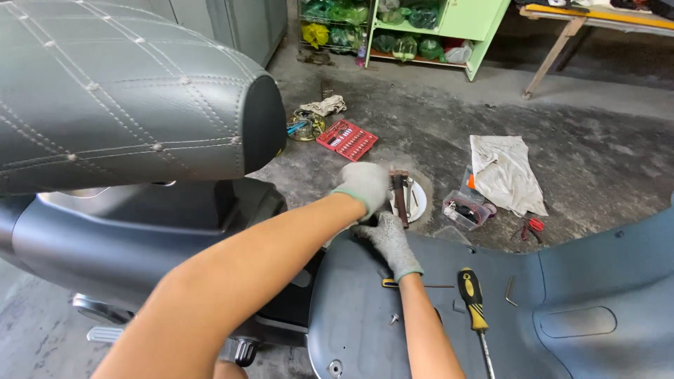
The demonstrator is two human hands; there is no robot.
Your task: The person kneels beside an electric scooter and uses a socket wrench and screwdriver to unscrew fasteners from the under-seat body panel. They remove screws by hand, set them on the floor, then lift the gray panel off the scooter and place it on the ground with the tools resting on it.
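My left hand, in a grey glove, reaches out past the scooter's body and closes at the top of a dark, upright tool. My right hand, also gloved, rests with bent fingers on the front edge of the dark grey scooter floor panel, just below the left hand. What its fingers grip is hidden. On the panel near my right forearm lie a yellow-and-black screwdriver, a thin yellow-handled tool, a hex key and a loose screw.
The quilted grey seat fills the upper left. On the concrete floor lie a red bit set, a white round dish, a clear plastic box, a cloth and red pliers. A green shelf stands behind.
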